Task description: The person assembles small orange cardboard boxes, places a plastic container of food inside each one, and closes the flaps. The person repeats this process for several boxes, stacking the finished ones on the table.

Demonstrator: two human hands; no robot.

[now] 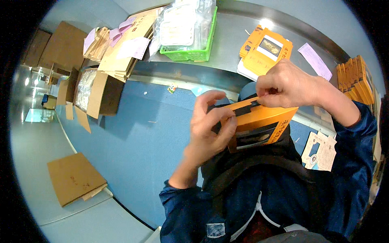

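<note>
An orange carton (264,116) with a dark picture panel on its side is held above my lap. My left hand (211,125) grips its left end, the fingers bent and the thumb near the top edge. At the carton's upper edge, by a dark gap in the top, my right hand (288,84) pinches with thumb and curled fingers. What lies inside the carton is hidden. Just beyond my right hand, a pile of flat orange cartons (267,60) rests on the metal worktop (235,30).
A green basket (188,54) of clear plastic packs stands on the worktop, beside stacked flat cardboard (117,67). Orange cartons (355,80) stand in a row at right, near a pink slip (315,60). An open cardboard box (108,95) and a flattened one (76,178) lie to the left.
</note>
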